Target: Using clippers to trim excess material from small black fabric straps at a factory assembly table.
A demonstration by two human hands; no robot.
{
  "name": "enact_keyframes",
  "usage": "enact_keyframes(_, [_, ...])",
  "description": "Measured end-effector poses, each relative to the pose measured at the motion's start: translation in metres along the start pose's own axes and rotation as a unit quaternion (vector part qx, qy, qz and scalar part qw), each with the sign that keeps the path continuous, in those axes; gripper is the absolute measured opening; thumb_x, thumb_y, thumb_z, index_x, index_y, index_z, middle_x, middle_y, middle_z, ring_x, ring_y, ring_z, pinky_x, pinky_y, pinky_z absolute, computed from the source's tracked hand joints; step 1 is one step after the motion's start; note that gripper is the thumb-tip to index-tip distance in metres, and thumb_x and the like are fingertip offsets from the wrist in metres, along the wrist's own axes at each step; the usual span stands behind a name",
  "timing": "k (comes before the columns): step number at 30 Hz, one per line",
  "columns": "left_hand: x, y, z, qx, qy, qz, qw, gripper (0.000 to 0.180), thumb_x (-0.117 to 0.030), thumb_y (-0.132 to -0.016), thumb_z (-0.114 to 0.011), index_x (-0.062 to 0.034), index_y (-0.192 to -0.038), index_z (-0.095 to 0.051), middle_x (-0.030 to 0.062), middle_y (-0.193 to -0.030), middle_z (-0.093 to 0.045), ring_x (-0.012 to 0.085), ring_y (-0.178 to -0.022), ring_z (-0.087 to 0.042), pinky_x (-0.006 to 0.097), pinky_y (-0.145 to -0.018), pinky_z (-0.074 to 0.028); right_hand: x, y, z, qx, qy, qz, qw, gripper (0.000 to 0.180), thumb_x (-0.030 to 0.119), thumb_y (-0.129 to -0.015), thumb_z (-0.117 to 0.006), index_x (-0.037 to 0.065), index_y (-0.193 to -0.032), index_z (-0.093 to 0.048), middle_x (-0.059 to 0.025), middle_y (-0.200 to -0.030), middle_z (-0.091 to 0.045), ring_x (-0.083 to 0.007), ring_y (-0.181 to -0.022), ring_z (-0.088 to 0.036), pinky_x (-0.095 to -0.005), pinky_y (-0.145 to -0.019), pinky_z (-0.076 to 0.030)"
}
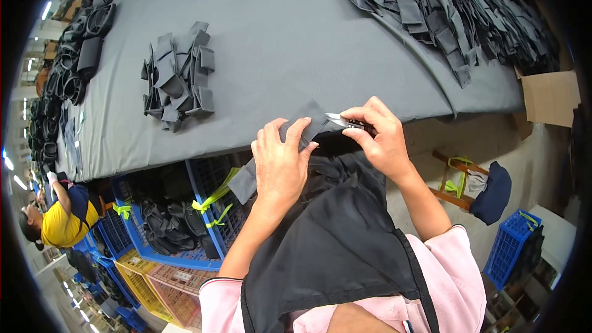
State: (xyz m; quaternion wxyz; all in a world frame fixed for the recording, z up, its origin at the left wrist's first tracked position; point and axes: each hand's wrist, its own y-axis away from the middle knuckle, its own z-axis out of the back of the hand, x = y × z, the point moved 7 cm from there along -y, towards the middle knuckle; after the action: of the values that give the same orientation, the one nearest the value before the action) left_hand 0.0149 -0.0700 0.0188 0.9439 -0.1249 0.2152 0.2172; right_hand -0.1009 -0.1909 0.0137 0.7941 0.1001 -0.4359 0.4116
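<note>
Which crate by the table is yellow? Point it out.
The yellow crate at lower left, beside the pink crate. The other crates, including the blue crate at right, are blue.

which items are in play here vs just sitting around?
In hand:
- left hand holding grey fabric strip
- right hand with small thread snips

Lying about:
- folded grey pile
- blue crates
- cardboard box

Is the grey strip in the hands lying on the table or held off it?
Held off it: the left hand pinches the grey strip below the table edge while the right hand works snips at its end.
</note>
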Motion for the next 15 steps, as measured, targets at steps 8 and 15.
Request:
enact_keyframes(8, [-0.003, -0.004, 0.001, 0.032, 0.168, -0.007, 0.985, 0.079, -0.021, -0.07, -0.077, -0.0099, -0.136, -0.036, 0.0163, -0.124, -0.046, 0.0314, -0.115, -0.046, 0.041, -0.091, -0.037, -0.028, -0.009, -0.051, 0.045, -0.476, -0.232, 0.847, 0.012, 0.012, -0.081, -0.067, 0.006, -0.084, -0.057, 0.0061, -0.068, -0.047, -0.0023, -0.057, -0.04, -0.0186, -0.052, -0.033])
enact_keyframes(15, [0.017, 0.023, -0.045, 0.278, 0.623, 0.185, 0.707, 0.073, -0.024, -0.083, -0.069, -0.0023, -0.138, -0.027, 0.0166, -0.111, -0.059, 0.0224, -0.102, -0.058, 0.035, -0.092, -0.044, -0.009, -0.024, -0.057, 0.112, -0.604, -0.259, 0.745, 0.016, 0.012, -0.083, -0.064, 0.011, -0.077, -0.05, 0.0082, -0.061, -0.041, -0.0002, -0.046, -0.028, -0.0185, -0.043, -0.021])
